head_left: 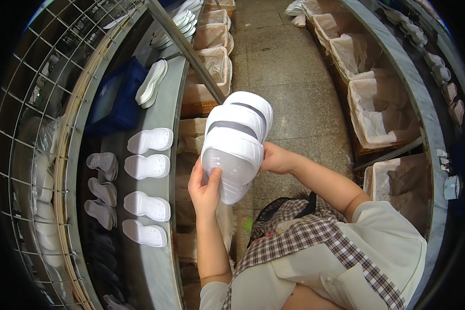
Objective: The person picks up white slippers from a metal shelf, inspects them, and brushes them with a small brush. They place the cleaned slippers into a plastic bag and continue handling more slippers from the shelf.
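So far, four white soles (146, 206) lie singly along the grey bench (152, 271), grouped two and two with a wider gap between, and I'd judge those done. What seems left is the stack of pale soles (232, 142), not yet set down: I hold it up over the aisle floor (289, 116), beside the bench edge. My left hand (203, 191) grips its near end, thumb on top; my right hand (276, 159) clasps the right side, its fingertips hidden. The overlap keeps me from counting them surely. Another nested bunch (152, 83) rests by the blue crate (116, 98).
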`<state>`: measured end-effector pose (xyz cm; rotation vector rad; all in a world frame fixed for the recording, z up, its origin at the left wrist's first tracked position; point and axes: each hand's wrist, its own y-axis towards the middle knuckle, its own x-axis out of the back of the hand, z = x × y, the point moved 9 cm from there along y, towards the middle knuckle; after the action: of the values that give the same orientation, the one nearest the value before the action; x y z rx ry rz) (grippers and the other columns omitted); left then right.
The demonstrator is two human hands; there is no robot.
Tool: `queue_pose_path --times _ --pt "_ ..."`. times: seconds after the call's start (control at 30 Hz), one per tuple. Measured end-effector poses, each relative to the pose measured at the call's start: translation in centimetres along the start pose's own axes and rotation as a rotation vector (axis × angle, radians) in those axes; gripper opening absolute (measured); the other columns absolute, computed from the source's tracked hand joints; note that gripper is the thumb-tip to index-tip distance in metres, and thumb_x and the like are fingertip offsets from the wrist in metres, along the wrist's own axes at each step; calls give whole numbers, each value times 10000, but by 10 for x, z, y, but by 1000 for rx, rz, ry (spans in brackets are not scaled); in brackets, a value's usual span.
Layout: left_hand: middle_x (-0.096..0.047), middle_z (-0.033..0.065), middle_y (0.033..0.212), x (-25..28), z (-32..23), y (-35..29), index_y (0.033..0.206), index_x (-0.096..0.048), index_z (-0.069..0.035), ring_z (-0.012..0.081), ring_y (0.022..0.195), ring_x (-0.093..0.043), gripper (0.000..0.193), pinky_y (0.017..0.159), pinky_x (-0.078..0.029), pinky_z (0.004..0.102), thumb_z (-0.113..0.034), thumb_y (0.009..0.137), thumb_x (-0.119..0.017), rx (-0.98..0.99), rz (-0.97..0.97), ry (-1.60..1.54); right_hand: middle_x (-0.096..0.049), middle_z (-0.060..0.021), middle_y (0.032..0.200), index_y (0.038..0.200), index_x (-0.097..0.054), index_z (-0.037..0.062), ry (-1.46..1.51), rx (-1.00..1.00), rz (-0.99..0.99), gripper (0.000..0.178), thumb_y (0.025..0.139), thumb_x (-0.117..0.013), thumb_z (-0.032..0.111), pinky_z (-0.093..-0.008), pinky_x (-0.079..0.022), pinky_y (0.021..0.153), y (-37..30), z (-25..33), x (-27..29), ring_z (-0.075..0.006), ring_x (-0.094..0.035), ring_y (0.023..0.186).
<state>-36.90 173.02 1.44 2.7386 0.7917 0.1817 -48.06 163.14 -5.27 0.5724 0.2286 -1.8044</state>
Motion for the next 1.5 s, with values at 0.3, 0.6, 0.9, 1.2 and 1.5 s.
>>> queue_pose_path --times 0.3,0.6,0.9,1.2,1.5 --pt "-563 98 1157 -1 -3 -1 1229 -502 68 170 1059 -515 436 930 -388 305 -100 852 -641 -22 -11 -15 -482 -30 1298 1337 -420 97 28 -4 35 663 748 -712 6 -366 -352 1015 -1 6 -6 -181 -415 1222" --pt "-568 90 1143 0 -4 -1 1207 -517 61 160 1038 -516 411 921 -385 295 -109 854 -641 -41 -1 -34 -479 -28 1305 1336 -420 92 44 -17 31 663 748 -707 -17 -359 -349 1021 0 7 -8 -178 -409 1227" --pt "-569 85 1142 7 1 -6 1214 -512 65 157 1034 -516 418 923 -381 293 -110 857 -641 -23 -20 -27 -474 -33 1309 1337 -416 87 -5 -30 32 663 749 -702 -17 -360 -345 1024 1 5 -10 -184 -407 1232" --pt "-451 166 1329 16 13 -5 1318 -425 3 264 1288 -309 515 1028 -314 379 -168 866 -602 79 -280 -170 -486 -64 1325 1343 -423 92 -681 47 -142 629 780 -702 91 -390 -318 1054 9 21 4 -204 -408 1248" --pt "-404 92 1354 -8 54 -21 1403 -236 -93 239 1216 -439 560 1011 -389 398 -206 935 -522 365 -73 -770 -556 -123 1252 1221 -558 -9 -192 64 -13 384 843 -487 7 -326 -413 971 10 39 -12 -183 -543 1114"
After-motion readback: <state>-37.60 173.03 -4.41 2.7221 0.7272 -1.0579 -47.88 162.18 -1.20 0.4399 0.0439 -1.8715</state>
